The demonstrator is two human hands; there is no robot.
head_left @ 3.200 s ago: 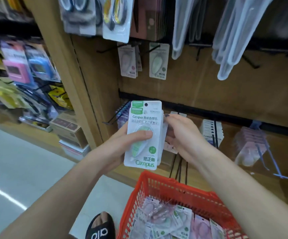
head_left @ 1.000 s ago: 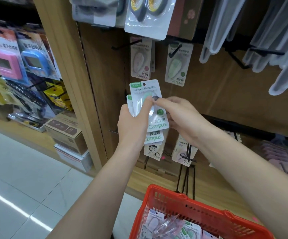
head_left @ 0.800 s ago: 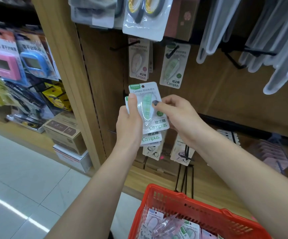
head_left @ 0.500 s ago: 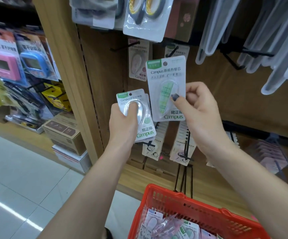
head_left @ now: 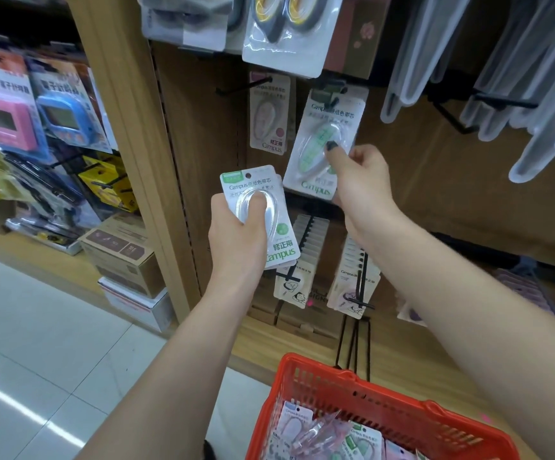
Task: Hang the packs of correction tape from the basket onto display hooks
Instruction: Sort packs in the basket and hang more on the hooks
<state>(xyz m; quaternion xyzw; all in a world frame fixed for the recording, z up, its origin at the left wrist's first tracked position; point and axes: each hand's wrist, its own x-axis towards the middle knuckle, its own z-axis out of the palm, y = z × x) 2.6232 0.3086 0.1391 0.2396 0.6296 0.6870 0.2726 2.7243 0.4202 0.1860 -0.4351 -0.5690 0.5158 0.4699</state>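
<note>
The right hand (head_left: 357,175) pinches a green pack (head_left: 322,144), long axis tilted, its top at the hook (head_left: 330,102). The left hand (head_left: 236,237) grips spare packs (head_left: 269,207) lower left.

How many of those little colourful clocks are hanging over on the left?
2. The pink clock hangs at the far left edge of the view. The blue clock hangs right beside it, nearer the wooden post. More may be hidden behind them.
</note>
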